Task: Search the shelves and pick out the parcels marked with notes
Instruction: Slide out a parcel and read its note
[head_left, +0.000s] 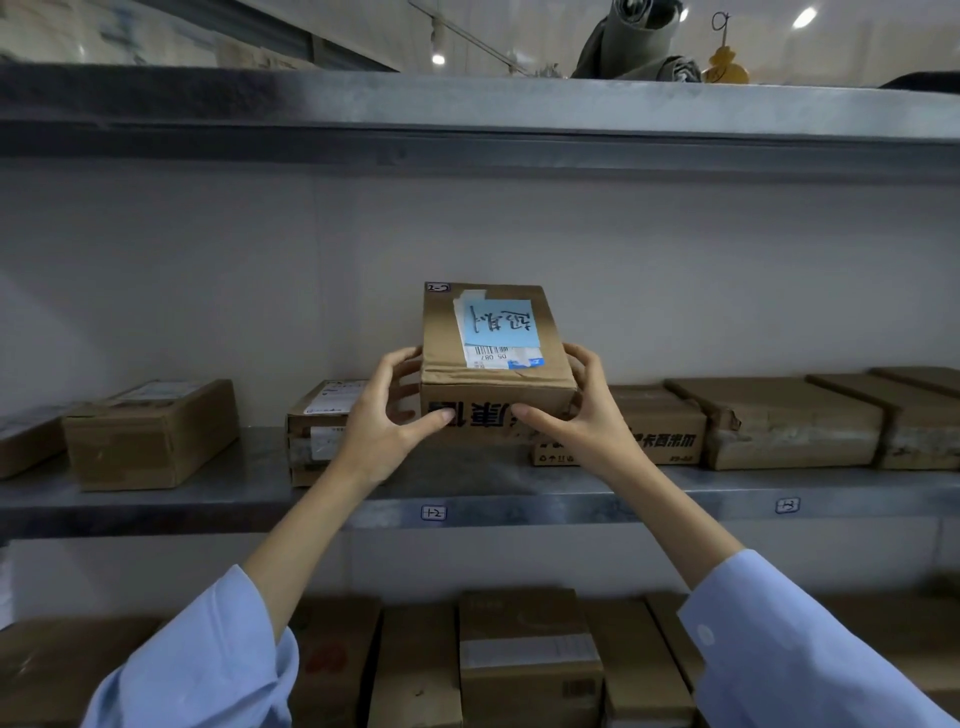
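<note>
A brown cardboard parcel (441, 338) is held up at the centre, tilted so that its top faces me. A blue note (501, 325) with handwriting is taped over its white shipping label. My left hand (387, 415) grips the parcel's left side, thumb on the front face. On the other side, my right hand (576, 415) clasps its right side the same way. The parcel hovers just above the middle shelf (234, 493), in front of other boxes.
Several plain cardboard boxes lie along the middle shelf: one at the left (150, 434), one behind my left hand (319, 426), long flat ones at the right (779, 421). More boxes (524, 654) fill the lower shelf. The upper shelf (467, 124) hangs overhead.
</note>
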